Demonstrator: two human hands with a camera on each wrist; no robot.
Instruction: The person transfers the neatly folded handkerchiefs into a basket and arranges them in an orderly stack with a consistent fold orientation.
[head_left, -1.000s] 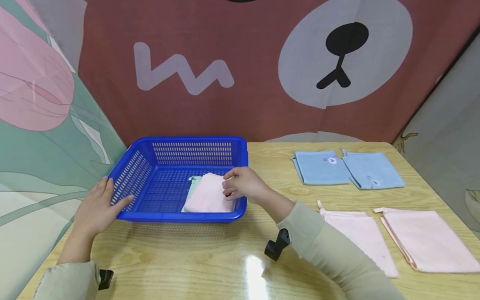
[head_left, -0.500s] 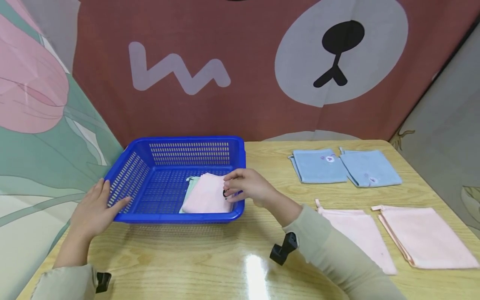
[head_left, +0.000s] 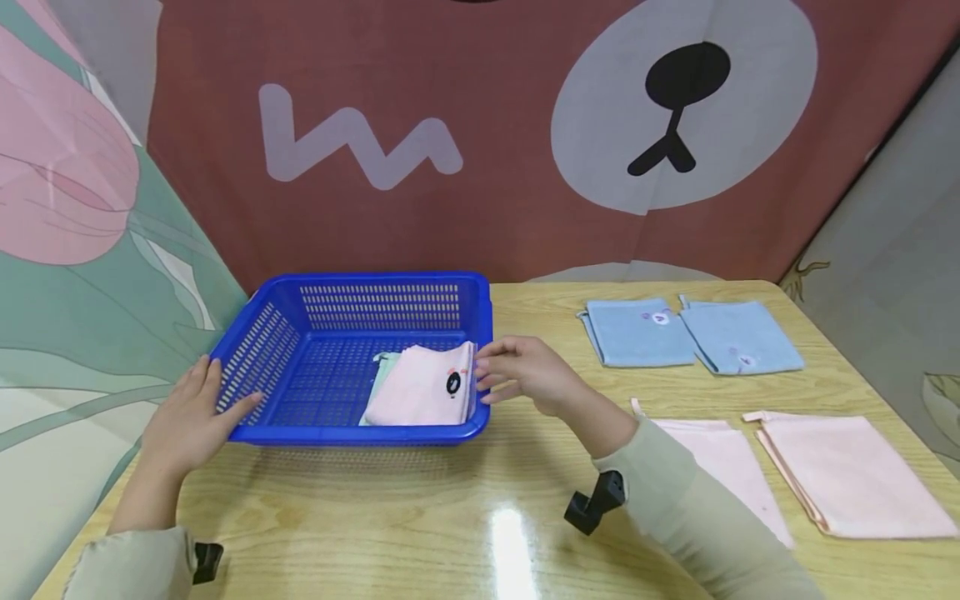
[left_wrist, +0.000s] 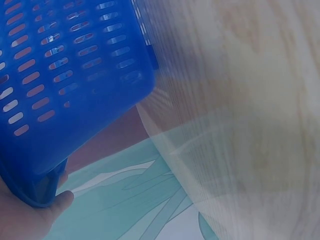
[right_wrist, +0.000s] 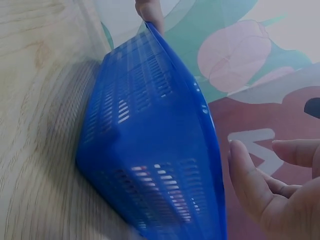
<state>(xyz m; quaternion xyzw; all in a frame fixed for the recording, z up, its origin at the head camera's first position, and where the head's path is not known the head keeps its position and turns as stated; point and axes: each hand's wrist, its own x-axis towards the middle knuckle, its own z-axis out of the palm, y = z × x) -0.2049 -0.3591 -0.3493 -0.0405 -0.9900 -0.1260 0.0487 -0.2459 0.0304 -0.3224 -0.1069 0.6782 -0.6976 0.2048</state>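
The blue plastic basket (head_left: 360, 435) stands on the table. My left hand (head_left: 183, 421) grips its left rim near the front corner, thumb over the inner side and fingers outside. In the left wrist view, part of that hand (left_wrist: 25, 217) shows at the rim. My right hand (head_left: 528, 375) is at the basket's right rim, fingers loosely bent and holding nothing; the right wrist view shows a gap between thumb and fingers (right_wrist: 242, 172). Inside, at the right, a folded pink towel (head_left: 412, 387) with a bear face lies partly over a green towel (head_left: 381, 371).
Two folded blue towels, one on the left (head_left: 637, 337) and one on the right (head_left: 738, 333), lie at the table's back right. Nearer are two folded pink towels, one (head_left: 720, 458) partly behind my right sleeve, the other (head_left: 855, 475) further right. A bear-print curtain (head_left: 495, 225) hangs behind.
My right hand has let go of the pink towel and drawn back right to the basket's rim, uncovering the bear face. The left hand stays on the basket.
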